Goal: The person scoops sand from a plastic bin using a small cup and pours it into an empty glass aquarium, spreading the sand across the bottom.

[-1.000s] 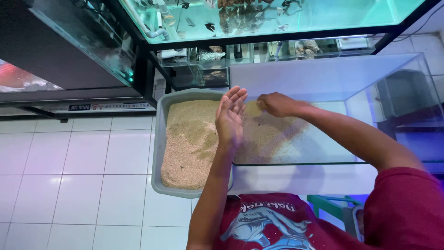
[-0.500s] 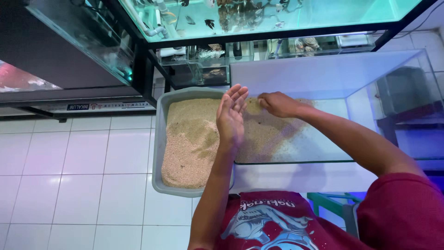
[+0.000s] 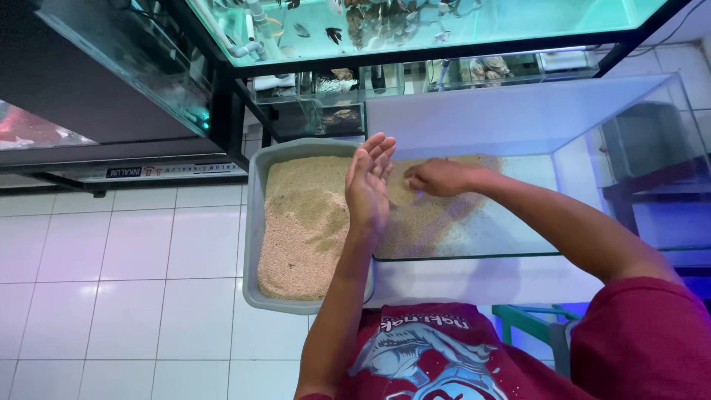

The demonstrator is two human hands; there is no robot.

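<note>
A grey plastic tray full of pale sand sits on the white tiled floor. Right beside it stands a clear glass tank with a thin layer of sand spread over its left half. My left hand is raised edge-on at the tank's left wall, fingers straight and together, holding nothing. My right hand reaches inside the tank, palm down on the sand, fingers loosely curled.
Lit aquariums with fish stand on a black metal rack behind the tray and tank. Smaller glass tanks sit on the lower shelf. White floor tiles stretch to the left. A green stool frame shows near my knees.
My right hand has slid slightly left across the sand in the tank. My left hand has stayed raised at the tank's left wall.
</note>
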